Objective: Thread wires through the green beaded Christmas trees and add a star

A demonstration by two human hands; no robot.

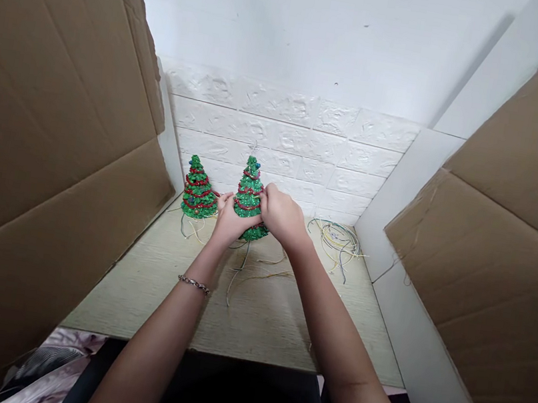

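Note:
My left hand is closed around the lower part of a small green Christmas tree that stands upright. Red garland and small coloured baubles run around this glittery tree. At its right side, my right hand has its fingers bent and pressed together against the branches, level with the red garland. What those fingers pinch is hidden. A second decorated Christmas tree stands just left of my left hand. Thin wires trail on the table below the held tree.
A loose coil of thin wires lies at the back right of the table. Tall cardboard sheets flank both sides, left and right. A white brick-patterned wall closes off the back.

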